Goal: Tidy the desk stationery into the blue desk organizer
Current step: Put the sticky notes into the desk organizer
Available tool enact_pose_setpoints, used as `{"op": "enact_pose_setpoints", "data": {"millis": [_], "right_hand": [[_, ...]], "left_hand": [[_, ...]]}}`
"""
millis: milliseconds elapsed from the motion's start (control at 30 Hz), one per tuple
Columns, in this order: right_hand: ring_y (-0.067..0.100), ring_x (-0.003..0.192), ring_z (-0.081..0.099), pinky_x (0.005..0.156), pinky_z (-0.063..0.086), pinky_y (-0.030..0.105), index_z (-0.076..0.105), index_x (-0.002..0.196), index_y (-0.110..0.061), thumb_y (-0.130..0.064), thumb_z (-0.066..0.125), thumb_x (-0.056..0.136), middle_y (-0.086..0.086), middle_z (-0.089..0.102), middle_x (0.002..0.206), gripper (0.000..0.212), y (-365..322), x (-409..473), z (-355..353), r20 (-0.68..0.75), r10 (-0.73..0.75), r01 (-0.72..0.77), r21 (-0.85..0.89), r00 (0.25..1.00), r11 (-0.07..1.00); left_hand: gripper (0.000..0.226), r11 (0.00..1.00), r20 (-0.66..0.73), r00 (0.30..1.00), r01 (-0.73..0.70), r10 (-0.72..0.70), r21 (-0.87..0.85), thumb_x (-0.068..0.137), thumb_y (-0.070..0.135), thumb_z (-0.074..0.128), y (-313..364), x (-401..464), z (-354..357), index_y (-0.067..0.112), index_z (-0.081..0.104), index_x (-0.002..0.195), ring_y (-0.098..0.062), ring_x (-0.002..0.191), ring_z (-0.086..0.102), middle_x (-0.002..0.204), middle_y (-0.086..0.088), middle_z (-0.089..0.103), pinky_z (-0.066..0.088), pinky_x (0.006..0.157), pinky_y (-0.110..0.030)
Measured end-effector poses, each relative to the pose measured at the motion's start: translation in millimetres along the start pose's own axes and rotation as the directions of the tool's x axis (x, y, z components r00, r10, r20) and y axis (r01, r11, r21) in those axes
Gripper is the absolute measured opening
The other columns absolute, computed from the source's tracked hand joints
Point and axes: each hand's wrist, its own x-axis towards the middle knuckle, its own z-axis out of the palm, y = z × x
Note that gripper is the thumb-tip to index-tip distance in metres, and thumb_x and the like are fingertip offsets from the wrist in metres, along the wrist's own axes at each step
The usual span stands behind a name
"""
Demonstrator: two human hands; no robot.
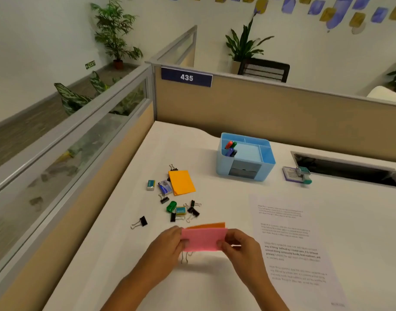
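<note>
My left hand (168, 245) and my right hand (238, 245) both hold a pink sticky-note pad (203, 240) above the near desk, with an orange pad (207, 226) showing behind its top edge. The blue desk organizer (267, 162) stands further back with several markers (231, 148) in its left compartment. An orange sticky-note pad (181, 182) lies on the desk with an eraser (150, 184), a staple box (165, 186), a green sharpener (171, 206) and several black binder clips (192, 211) around it. One binder clip (141, 222) lies apart to the left.
A printed sheet of paper (289, 241) lies at the right. A purple and teal hole punch (297, 175) sits right of the organizer, beside a cable slot (347, 168) in the desk. Beige partition walls (260, 108) close the back and left sides.
</note>
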Motion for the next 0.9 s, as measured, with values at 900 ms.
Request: {"op": "enact_pose_setpoints", "data": {"millis": [900], "right_hand": [[0.018,0.063,0.069,0.062,0.056,0.021,0.072,0.086,-0.01,-0.011,0.072,0.08,0.011,0.072,0.069,0.006,22.1,-14.2,10.8,-0.062,0.33,-0.262,0.48,0.942,0.837]], "left_hand": [[0.023,0.584,0.098,0.945,0.273,-0.312,-0.765,0.09,0.018,0.059,3.3,-4.0,30.0,0.006,0.064,0.072,-0.012,0.056,0.057,0.062,-0.003,0.065,0.05,0.054,-0.023]]}}
